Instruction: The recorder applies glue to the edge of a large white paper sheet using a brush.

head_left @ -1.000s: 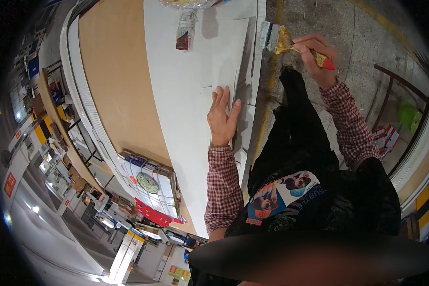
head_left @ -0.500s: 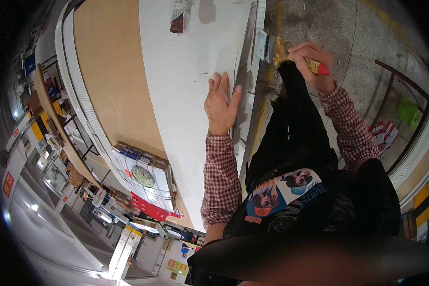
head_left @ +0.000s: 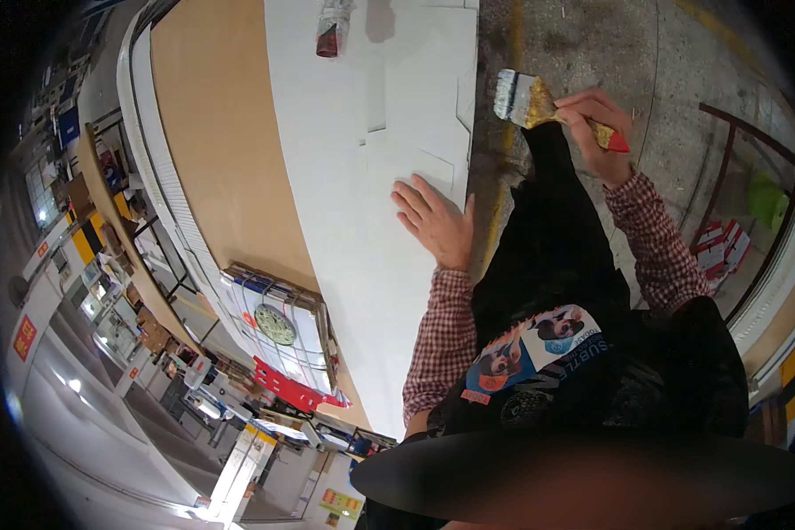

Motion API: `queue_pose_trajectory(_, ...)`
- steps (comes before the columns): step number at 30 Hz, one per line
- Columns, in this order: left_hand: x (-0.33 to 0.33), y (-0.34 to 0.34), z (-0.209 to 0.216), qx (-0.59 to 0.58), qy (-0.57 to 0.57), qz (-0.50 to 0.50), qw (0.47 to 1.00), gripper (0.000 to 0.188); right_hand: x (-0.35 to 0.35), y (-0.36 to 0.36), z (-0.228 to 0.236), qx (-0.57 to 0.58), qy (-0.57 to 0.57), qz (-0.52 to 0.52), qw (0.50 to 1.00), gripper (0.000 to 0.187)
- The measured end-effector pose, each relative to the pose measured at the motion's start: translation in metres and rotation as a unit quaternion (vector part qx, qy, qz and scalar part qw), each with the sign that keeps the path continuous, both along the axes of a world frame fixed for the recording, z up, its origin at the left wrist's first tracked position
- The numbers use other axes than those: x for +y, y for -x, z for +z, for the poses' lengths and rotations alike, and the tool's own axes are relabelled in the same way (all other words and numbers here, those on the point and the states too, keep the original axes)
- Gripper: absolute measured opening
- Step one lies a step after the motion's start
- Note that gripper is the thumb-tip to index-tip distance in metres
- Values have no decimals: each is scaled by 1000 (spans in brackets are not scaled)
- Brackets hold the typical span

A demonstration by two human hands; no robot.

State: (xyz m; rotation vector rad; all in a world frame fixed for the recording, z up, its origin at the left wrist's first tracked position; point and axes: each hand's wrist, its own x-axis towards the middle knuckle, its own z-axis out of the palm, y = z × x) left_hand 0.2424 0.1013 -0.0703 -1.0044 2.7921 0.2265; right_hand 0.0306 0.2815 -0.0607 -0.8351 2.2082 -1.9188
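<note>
My left hand point(head_left: 435, 223) lies flat on a white sheet point(head_left: 344, 221) of board or card, close to its right edge, with the fingers spread. Die-cut lines and slots show in the sheet just beyond the fingertips. Out past that edge, over the floor, my right hand point(head_left: 599, 131) grips a paintbrush point(head_left: 539, 104) by its red-tipped handle. The brush's wide bristles are pale and its ferrule looks crusted yellow; they point left toward the sheet without touching it.
A clear container point(head_left: 333, 28) with dark red contents lies at the sheet's far end. A bundle of strapped stacked sheets point(head_left: 283, 322) and a red perforated strip point(head_left: 284, 385) sit at the left. On the right are a metal frame point(head_left: 729, 146) and a green object point(head_left: 768, 200).
The brush has moved away from the sheet's edge and its bristles now show sharply. My left hand has shifted right and nearer, and the sheet's raised right edge now lies flatter.
</note>
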Motion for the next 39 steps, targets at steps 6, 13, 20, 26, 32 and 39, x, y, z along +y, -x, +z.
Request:
queue_pose_trajectory(6,-44,-8,37,63,-134,-55,987,72,-19,4,-2,89,19,-2,996,9)
queue_pose_trajectory(13,-62,-2,48,47,-243,-27,969,57,-40,3,-19,146,3,4,989,9)
queue_pose_trajectory(20,-63,-6,45,65,-226,-54,971,61,-35,-16,-15,75,34,20,996,8)
queue_pose_trajectory(26,-56,-3,41,50,-197,-65,977,62,-31,-37,-17,60,12,49,997,7)
queue_pose_trajectory(32,-19,-8,7,28,-67,-67,995,91,-5,-54,8,7,32,15,999,9)
queue_pose_trajectory(39,13,-54,-3,-7,47,3,999,103,14,-62,-6,-2,5,28,1000,7)
